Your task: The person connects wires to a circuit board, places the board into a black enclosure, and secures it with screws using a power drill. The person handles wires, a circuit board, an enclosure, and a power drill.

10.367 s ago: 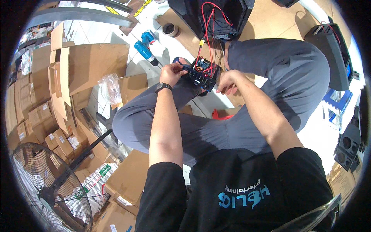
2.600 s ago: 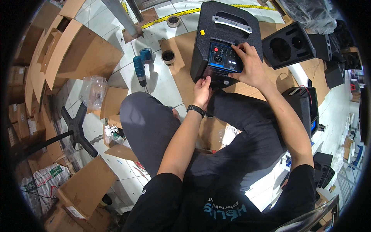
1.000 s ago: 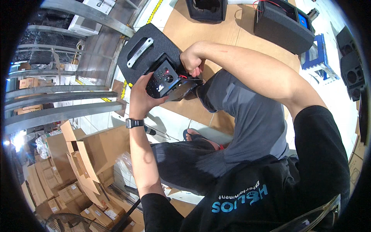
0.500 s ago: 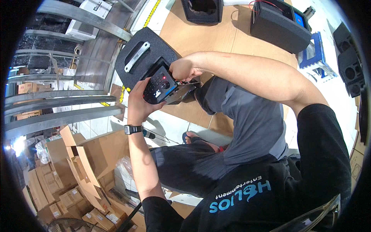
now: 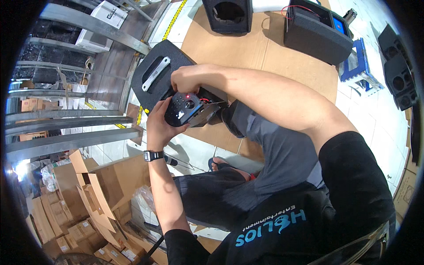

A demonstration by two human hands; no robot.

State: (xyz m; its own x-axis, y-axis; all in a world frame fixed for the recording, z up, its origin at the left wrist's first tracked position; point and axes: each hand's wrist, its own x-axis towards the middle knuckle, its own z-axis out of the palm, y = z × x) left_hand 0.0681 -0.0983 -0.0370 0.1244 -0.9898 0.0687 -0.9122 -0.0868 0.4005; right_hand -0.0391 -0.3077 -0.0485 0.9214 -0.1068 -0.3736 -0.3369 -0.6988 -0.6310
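Note:
A black textured speaker cabinet [image 5: 174,53] with a silver strap handle [image 5: 156,74] stands before me on cardboard. At its opening a black control panel [image 5: 180,109], with knobs, a lit red light and a small display, tilts out of the cabinet. My left hand [image 5: 158,126] grips the panel's near left edge, thumb along its lower side. My right hand [image 5: 187,78] is curled over the panel's far edge, beside the handle. Its fingertips are hidden, so I cannot make out what they hold. Red wires [image 5: 205,100] show behind the panel.
Cardboard sheet [image 5: 260,48] covers the floor. An open black cabinet [image 5: 227,17] and another with a red wire [image 5: 316,39] lie at the back. A blue-and-white step stool [image 5: 360,66] stands right. Metal rack beams [image 5: 75,139] and cartons [image 5: 117,185] fill the left; a drill [image 5: 170,160] lies by my left wrist.
My right hand has moved left and slightly up, from the panel's right side to its far edge. The panel has tilted, and red wires show more behind it. My left hand keeps its grip.

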